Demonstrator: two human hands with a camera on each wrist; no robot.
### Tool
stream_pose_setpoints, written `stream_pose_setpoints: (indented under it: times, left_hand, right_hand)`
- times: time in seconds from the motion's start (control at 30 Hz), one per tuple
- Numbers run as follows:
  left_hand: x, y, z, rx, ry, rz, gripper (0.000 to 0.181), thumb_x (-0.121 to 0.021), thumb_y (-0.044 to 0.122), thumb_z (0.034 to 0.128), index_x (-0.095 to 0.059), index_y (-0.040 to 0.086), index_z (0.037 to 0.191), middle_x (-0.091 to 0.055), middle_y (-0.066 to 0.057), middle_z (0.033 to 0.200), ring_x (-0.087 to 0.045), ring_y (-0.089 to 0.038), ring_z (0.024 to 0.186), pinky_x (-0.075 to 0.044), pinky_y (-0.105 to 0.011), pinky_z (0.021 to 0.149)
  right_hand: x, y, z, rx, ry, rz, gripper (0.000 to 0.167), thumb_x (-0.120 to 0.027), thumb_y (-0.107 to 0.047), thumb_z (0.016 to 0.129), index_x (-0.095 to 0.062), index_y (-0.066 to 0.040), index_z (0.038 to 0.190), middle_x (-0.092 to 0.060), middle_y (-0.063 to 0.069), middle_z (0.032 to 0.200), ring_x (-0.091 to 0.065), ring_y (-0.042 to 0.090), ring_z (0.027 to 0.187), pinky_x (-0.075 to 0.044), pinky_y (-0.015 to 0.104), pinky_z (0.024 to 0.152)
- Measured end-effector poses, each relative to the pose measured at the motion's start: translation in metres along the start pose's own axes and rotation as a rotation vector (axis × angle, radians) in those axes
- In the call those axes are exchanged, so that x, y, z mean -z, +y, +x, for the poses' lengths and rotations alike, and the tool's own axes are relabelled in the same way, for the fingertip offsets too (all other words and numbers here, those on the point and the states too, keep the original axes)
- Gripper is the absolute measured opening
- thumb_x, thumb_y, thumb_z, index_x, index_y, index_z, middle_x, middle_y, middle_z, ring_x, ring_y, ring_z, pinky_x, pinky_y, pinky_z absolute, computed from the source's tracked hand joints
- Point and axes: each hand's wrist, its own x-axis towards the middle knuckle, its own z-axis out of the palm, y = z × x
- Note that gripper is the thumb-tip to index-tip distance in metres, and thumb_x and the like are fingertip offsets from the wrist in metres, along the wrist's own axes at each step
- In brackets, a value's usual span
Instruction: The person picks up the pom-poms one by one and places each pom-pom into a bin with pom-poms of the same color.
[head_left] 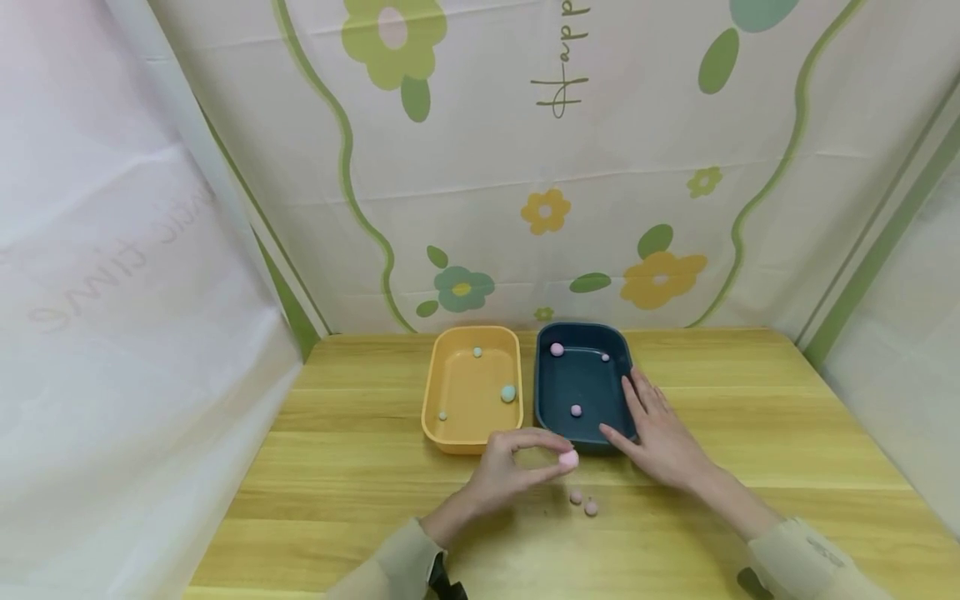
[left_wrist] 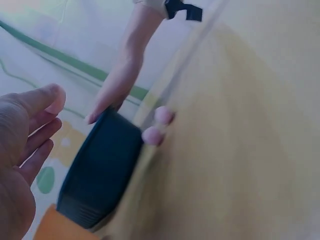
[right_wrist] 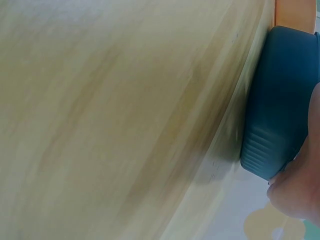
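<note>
Between thumb and fingertips, my left hand (head_left: 504,468) pinches a pink ball (head_left: 569,460) just in front of the dark blue tray (head_left: 585,385). My right hand (head_left: 666,440) rests at that tray's right side, fingers spread over the rim. Inside the blue tray lie 3 pink balls, one of them a larger ball (head_left: 557,350) at the back left. On the table before it sit two more, a small pink ball (head_left: 575,497) and another pink ball (head_left: 591,507). The left wrist view shows the pinched ball (left_wrist: 57,101) partly behind the thumb.
Left of the blue tray stands a yellow tray (head_left: 472,392) with 3 mint green balls, the biggest green ball (head_left: 508,393) near its right wall. Both trays stand on a wooden table (head_left: 337,467). A flower-patterned cloth (head_left: 465,167) hangs behind the table and along its sides.
</note>
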Motion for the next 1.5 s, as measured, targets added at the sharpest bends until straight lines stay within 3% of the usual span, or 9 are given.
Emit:
stream_pose_setpoints:
  times: [0.1,0.23,0.5,0.7,0.8,1.0,1.13,1.33,1.5]
  left_hand:
    - [0.007,-0.003,0.013,-0.055,0.022,0.042,0.019,-0.083,0.006,0.0978,-0.083,0.003,0.117,-0.085,-0.014,0.118,-0.081,-0.02,0.114,-0.065,-0.034,0.105]
    - [0.014,-0.008,0.028,-0.055,0.07,0.085,0.02,-0.083,0.008,0.0977,-0.083,0.005,0.118,-0.085,-0.013,0.119,-0.081,-0.022,0.117,-0.064,-0.034,0.107]
    - [0.019,-0.017,0.056,0.018,0.116,0.144,0.021,-0.083,0.013,0.0991,-0.084,0.007,0.119,-0.085,-0.01,0.12,-0.08,-0.024,0.119,-0.065,-0.042,0.107]
    - [0.015,-0.025,0.074,0.14,0.118,0.143,0.023,-0.083,0.018,0.1001,-0.084,0.008,0.121,-0.084,-0.009,0.123,-0.078,-0.024,0.123,-0.062,-0.055,0.108]
    - [0.014,-0.028,0.082,0.168,0.122,0.177,0.023,-0.084,0.018,0.0992,-0.085,0.008,0.12,-0.084,-0.009,0.123,-0.078,-0.026,0.116,-0.065,-0.05,0.1]
    - [0.013,-0.03,0.095,0.188,0.133,0.246,0.023,-0.085,0.021,0.0989,-0.085,0.009,0.119,-0.085,-0.007,0.122,-0.079,-0.024,0.114,-0.063,-0.025,0.097]
    - [0.012,-0.031,0.102,0.201,0.13,0.252,0.023,-0.083,0.022,0.1001,-0.085,0.01,0.119,-0.085,-0.006,0.12,-0.077,-0.022,0.124,-0.061,-0.034,0.112]
    - [0.009,-0.036,0.108,0.205,0.13,0.264,0.023,-0.082,0.022,0.1016,-0.084,0.01,0.121,-0.086,-0.006,0.118,-0.077,-0.022,0.126,-0.058,-0.04,0.118]
    - [0.006,-0.039,0.113,0.229,0.14,0.293,0.025,-0.082,0.022,0.1017,-0.084,0.011,0.124,-0.084,-0.006,0.127,-0.07,-0.026,0.14,-0.055,-0.043,0.122]
  right_hand:
    - [0.001,0.0,0.001,0.006,0.0,-0.009,0.102,-0.063,-0.06,0.107,-0.02,0.004,0.173,-0.01,0.028,0.184,-0.019,0.054,0.168,-0.023,0.072,0.135]
    - [0.001,0.0,0.0,0.011,0.004,-0.016,0.101,-0.063,-0.06,0.107,-0.021,0.005,0.173,-0.011,0.029,0.183,-0.019,0.055,0.167,-0.024,0.072,0.134]
    - [-0.002,0.002,0.001,0.008,0.005,-0.013,0.102,-0.062,-0.062,0.107,-0.019,0.004,0.173,-0.01,0.029,0.183,-0.019,0.056,0.167,-0.024,0.073,0.134]
    - [-0.001,0.003,0.002,-0.001,0.003,-0.008,0.103,-0.061,-0.063,0.107,-0.019,0.004,0.173,-0.011,0.03,0.183,-0.02,0.057,0.166,-0.025,0.075,0.132]
    - [-0.001,0.002,0.001,0.006,0.013,-0.009,0.102,-0.062,-0.062,0.107,-0.021,0.005,0.172,-0.013,0.031,0.182,-0.022,0.058,0.165,-0.027,0.076,0.13]
    - [-0.002,0.001,0.0,0.021,0.03,-0.002,0.101,-0.063,-0.061,0.107,-0.024,0.006,0.172,-0.014,0.031,0.182,-0.022,0.058,0.165,-0.027,0.075,0.131]
    - [-0.001,0.001,0.0,0.014,0.021,-0.003,0.101,-0.062,-0.061,0.107,-0.023,0.006,0.172,-0.012,0.03,0.183,-0.021,0.058,0.165,-0.025,0.073,0.133]
    - [-0.001,0.001,0.0,0.013,0.011,-0.002,0.101,-0.062,-0.06,0.108,-0.021,0.006,0.172,-0.011,0.031,0.183,-0.02,0.057,0.166,-0.023,0.073,0.134]
    - [0.0,-0.001,-0.001,0.017,0.021,-0.006,0.1,-0.063,-0.059,0.107,-0.022,0.005,0.172,-0.013,0.031,0.182,-0.022,0.058,0.165,-0.026,0.074,0.132]
